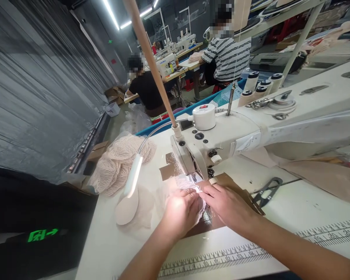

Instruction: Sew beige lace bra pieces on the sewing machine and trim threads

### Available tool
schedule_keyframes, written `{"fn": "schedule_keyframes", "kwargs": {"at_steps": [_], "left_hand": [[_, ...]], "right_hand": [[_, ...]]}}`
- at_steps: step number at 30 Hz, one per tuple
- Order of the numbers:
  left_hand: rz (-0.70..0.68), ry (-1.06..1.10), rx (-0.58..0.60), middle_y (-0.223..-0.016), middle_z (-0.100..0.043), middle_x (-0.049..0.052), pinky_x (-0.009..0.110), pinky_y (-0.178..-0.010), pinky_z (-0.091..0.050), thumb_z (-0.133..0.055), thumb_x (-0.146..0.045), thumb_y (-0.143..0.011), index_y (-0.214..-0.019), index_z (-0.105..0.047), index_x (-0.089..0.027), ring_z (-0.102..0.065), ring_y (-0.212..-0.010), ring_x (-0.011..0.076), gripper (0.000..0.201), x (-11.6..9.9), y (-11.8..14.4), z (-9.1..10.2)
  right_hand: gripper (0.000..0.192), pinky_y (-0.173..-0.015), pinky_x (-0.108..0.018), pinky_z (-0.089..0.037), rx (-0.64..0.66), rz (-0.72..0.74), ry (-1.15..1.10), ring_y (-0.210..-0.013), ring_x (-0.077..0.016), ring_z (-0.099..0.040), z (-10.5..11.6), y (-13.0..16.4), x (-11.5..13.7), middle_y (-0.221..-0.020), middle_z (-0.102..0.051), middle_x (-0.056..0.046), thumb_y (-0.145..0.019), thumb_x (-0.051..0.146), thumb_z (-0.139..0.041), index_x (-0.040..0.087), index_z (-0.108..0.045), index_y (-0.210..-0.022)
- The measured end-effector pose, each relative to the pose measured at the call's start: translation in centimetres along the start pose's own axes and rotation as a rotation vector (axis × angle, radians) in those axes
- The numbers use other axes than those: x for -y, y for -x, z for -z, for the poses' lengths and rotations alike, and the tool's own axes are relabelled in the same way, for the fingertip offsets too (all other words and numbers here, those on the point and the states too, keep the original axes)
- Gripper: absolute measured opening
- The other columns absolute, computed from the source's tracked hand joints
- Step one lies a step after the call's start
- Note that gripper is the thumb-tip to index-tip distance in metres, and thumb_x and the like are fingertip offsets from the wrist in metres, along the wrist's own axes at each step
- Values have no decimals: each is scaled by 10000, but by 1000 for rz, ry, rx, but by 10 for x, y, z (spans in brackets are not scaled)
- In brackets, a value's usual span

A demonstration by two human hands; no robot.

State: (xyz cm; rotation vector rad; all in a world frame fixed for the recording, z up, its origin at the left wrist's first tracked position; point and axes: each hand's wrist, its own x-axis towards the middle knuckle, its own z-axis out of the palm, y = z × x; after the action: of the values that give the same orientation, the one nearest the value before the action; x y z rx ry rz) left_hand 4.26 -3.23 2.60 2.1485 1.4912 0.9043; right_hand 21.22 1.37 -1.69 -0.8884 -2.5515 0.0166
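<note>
My left hand and my right hand meet over a small piece of white lace on the table, just in front of the needle area of a white sewing machine. Both hands pinch the lace, which lies brightly lit on a brown taped patch. The fingertips hide part of the lace.
A gooseneck lamp shines at the left. Beige lace is piled behind it. Black thread snips lie at the right. A printed ruler runs along the table front. Two seated people work at sewing tables behind.
</note>
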Motion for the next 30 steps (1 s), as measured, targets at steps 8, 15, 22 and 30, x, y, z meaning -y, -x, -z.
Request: {"fn": "schedule_keyframes", "kwargs": {"at_steps": [8,15,22,30], "left_hand": [[-197,-446,101,-1085,-675,134,358,-714,-520,-415,-177,-924,-1060,-640,-109,-594,-826,230,272,31,-8,-12],[-213,-402,161,-995,-678,147,374,-779,-504,-399,-171,-933,-1051,-644,-103,-582,-858,233,281,44,-15,-5],[-151,-356,127,-1061,-663,129,400,-799,-486,-400,-185,-933,-1129,-623,-165,-577,-902,235,298,49,-15,-7],[14,-428,112,-1253,-583,97,497,-937,-423,-447,-204,-908,-1202,-578,-223,-512,-1098,297,323,50,-10,-7]], "right_hand": [[384,-548,-302,-432,-10,-68,88,-632,-175,-559,-11,-9,0,-832,-678,-37,-725,-54,-495,172,-687,-969],[469,-479,-299,-365,119,-133,114,-612,-178,-561,-7,-16,2,-846,-681,-52,-666,-69,-470,186,-686,-994],[519,-508,-310,-359,145,-138,81,-633,-185,-561,-8,-13,0,-898,-693,-51,-664,-66,-453,198,-668,-1056],[409,-563,-299,-373,88,-130,-32,-671,-177,-528,-10,-7,-3,-822,-653,-36,-709,-38,-449,182,-673,-971]]}}
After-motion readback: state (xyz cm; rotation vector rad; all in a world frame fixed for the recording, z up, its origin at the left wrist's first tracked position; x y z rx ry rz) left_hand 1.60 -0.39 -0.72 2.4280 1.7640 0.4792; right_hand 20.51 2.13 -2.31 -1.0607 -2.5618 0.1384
